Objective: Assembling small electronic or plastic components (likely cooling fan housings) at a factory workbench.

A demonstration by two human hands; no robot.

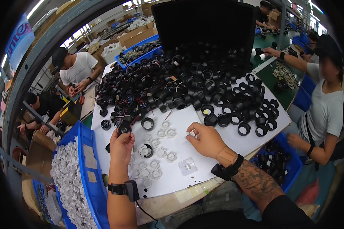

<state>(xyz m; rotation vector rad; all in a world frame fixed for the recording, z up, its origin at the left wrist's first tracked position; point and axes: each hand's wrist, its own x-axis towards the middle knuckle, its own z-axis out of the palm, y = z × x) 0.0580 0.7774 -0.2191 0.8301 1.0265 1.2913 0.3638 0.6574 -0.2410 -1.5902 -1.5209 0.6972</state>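
Note:
My left hand (121, 148) is closed around a black round housing (124, 128), which has a reddish wire close by. Over the middle of the white tabletop (218, 168), my right hand (208, 139) pinches a small white plastic part (191, 134). Between the hands lie several white round plastic parts (161, 152). Among them, a black ring (145, 150) has a white part inside it. Another black ring (147, 123) lies just right of the held housing. A small clear square piece (187, 166) rests near the front edge.
A large heap of black housings (153, 80) and rings (250, 103) covers the far table, before a tipped black bin (204, 26). A blue bin (88, 164) of white parts stands left, another blue bin (292, 156) right. People work on both sides.

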